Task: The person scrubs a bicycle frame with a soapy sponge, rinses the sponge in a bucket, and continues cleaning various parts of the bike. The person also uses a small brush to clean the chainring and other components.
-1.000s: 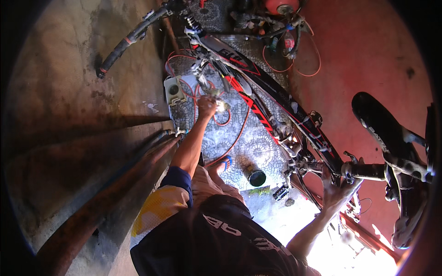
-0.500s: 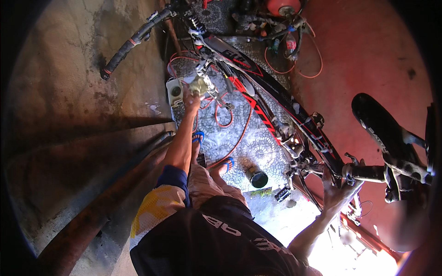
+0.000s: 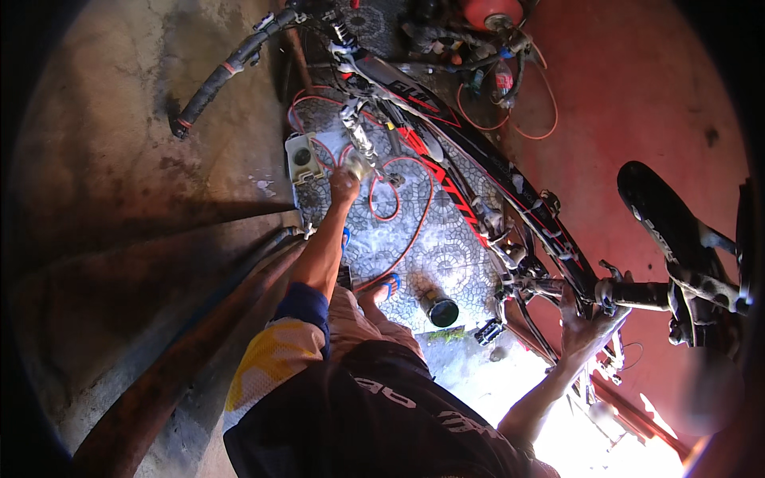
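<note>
A soapy black and red bicycle frame (image 3: 526, 199), without a front wheel in its fork, slants across the view from far left to near right. With my left hand (image 3: 343, 185) I hold a pale yellowish sponge (image 3: 358, 166), somewhat blurred, against the lower part of the foamy fork leg (image 3: 360, 137). My right hand (image 3: 586, 325) is wrapped round the frame just below the seat clamp, where the seatpost (image 3: 641, 295) enters. Some of its fingers are hidden behind the tube. The black saddle (image 3: 647, 203) is beyond that hand.
A cut-open pale plastic container (image 3: 303, 159) stands by the left wall. An orange hose (image 3: 426, 223) loops over the patterned tile floor. Nearer me is a dark round can (image 3: 441, 309). A red tank (image 3: 490, 11) and a bottle (image 3: 504, 78) are at the back, beside the red wall (image 3: 621, 111).
My left hand and the sponge have moved nearer to me and slightly right, down along the fork leg. My right hand keeps its hold on the frame.
</note>
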{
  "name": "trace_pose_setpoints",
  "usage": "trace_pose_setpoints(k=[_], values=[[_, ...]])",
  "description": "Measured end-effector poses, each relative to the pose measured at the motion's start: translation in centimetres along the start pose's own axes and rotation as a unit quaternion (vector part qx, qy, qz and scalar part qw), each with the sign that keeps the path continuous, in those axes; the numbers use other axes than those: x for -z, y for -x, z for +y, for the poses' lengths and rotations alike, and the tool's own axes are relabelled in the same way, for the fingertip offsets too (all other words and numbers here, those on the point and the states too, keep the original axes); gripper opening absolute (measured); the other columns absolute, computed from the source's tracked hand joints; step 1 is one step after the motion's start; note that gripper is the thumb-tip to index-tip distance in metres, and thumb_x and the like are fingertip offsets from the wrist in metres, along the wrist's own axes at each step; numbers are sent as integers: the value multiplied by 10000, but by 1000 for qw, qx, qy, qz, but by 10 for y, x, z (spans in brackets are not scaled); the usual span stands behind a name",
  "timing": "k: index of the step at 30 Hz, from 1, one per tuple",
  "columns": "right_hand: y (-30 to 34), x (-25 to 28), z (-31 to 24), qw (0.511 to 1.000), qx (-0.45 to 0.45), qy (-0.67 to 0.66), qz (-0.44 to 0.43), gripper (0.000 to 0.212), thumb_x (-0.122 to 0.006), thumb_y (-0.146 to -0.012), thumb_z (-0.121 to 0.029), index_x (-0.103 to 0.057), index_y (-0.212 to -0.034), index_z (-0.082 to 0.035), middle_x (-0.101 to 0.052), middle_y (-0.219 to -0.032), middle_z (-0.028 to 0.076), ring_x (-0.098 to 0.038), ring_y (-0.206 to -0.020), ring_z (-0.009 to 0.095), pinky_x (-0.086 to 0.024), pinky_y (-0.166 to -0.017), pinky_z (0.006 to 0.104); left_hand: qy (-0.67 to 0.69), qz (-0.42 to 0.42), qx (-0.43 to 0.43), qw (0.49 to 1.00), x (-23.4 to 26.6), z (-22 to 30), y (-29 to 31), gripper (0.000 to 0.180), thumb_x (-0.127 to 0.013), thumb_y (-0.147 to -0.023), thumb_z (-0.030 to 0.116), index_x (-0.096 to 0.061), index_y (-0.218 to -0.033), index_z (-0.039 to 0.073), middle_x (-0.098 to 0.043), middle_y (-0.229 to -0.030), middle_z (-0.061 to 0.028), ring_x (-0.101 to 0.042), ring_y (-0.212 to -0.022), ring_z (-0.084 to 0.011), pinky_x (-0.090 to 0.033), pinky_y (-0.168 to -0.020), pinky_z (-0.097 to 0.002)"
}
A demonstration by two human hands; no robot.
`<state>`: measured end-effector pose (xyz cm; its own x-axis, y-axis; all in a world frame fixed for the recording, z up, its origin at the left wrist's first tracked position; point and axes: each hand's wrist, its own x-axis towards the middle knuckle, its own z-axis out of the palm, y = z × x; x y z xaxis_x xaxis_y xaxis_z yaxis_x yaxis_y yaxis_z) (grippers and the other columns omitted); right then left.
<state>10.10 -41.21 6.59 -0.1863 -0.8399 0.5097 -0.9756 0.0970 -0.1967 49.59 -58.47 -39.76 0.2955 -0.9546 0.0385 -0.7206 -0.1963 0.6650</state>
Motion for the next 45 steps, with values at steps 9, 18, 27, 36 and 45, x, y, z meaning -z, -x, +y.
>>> trace_pose_setpoints(k=[9, 18, 27, 36, 45], values=[[6, 2, 2, 1000, -23, -21, -3, 901, -913, -712, -406, -454, -1412, -74, -525, -1438, 188, -577, -1209, 357, -542, -975, 536, 59, 150, -300, 940, 103, 115, -31, 758, -657, -786, -113, -498, -1499, 90, -614, -1089, -183, -539, -1099, -362, -494, -905, -468], [6, 5, -7, 1000, -28, -4, 5, 941, -925, -697, -440, -475, -1434, -64, -536, -1445, 145, -542, -1212, 335, -610, -903, 487, -7, 86, -241, 967, 91, 146, -38, 711, -759, -756, -27, -576, -1417, 159, -437, -1327, -237, -515, -1187, -414, -551, -882, -456], [2, 12, -14, 999, -42, 26, -17, 954, -925, -680, -472, -499, -1441, -86, -618, -1357, 100, -557, -1186, 344, -433, -1001, 520, -194, 102, -300, 928, 112, 121, -19, 637, -718, -798, 51, -587, -1414, 145, -552, -1068, -193, -551, -1039, -389, -480, -904, -498], [17, -4, 0, 955, 161, 134, 212, 771, -862, -809, -472, -550, -1376, -52, -629, -1180, 122, -561, -1064, 314, -435, -920, 482, 218, 139, -74, 963, 191, 151, -24, 334, -629, -832, 72, -639, -1145, -46, -661, -1126, -272, -678, -998, -405, -559, -878, -470], [-4, -6, -49, 936, 322, -5, 141, 338, -790, -887, -379, -711, -1153, -186, -597, -1117, 37, -554, -1040, 259, -434, -881, 405, 325, -1, -226, 918, 265, 343, 102, 360, -627, -819, -20, -455, -1133, 14, -581, -998, -115, -610, -865, -191, -552, -714, -321]])
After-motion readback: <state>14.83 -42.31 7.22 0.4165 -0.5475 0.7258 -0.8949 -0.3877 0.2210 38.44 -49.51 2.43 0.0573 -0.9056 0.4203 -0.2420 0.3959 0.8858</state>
